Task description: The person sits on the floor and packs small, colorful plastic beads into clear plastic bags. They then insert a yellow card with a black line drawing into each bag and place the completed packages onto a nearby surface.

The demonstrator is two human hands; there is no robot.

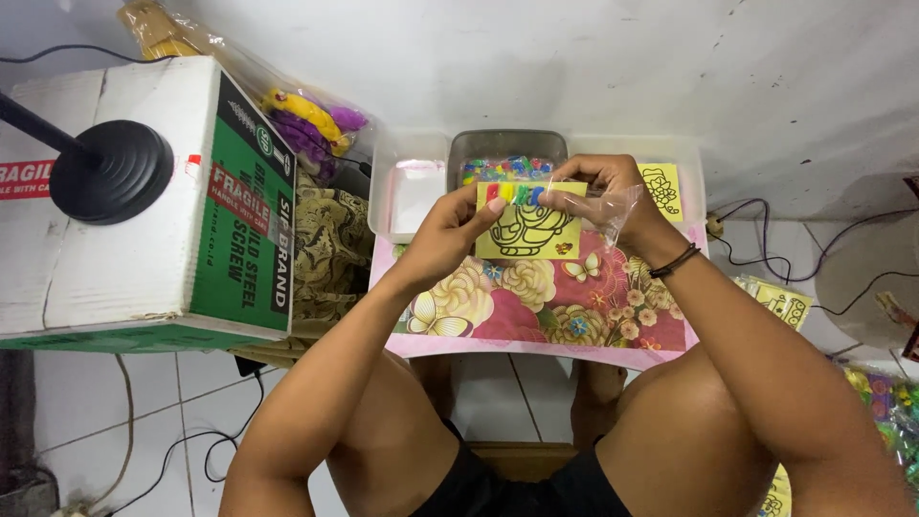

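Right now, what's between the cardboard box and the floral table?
In the head view, a patterned gold-brown cloth fills the gap between the cardboard box and the floral table.

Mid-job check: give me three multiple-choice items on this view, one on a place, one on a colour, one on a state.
1. Where is the large cardboard box?
A. left of the floral-topped low table
B. on the table
C. right of the table

2. What colour is the square card with a black line drawing?
A. blue
B. yellow
C. white

3. How is the card held?
A. lying flat, untouched
B. by the right hand alone
C. between left hand and right hand

Key: 1 A, the box sits beside the table's left edge. 2 B, its face is yellow. 3 C, fingers of both hands grip it.
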